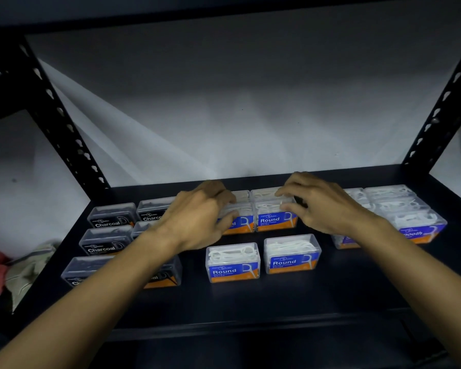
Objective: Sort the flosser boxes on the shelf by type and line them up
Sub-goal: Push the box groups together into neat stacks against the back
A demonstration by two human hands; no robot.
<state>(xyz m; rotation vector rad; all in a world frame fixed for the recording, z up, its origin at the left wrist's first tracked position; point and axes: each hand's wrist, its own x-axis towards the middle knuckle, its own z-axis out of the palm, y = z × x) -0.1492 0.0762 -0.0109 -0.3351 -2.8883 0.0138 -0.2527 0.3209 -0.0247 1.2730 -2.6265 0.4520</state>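
Round boxes (276,218): small clear hard plastic, likely light, stiff, slick; best pinched across the short sides. Mid-shelf (330,294), toward back edge, flanked by both hands. Left hand (200,217) fingers curled on left box; right hand (317,206) pinching right box. Charcoal boxes (109,218) at left edge, Smooth boxes (415,227) at right.

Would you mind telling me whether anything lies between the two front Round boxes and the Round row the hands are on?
Nothing visible does. The two front Round boxes sit apart from the Round row, with only bare shelf between them. The left hand and right hand rest on that row, not in the gap.
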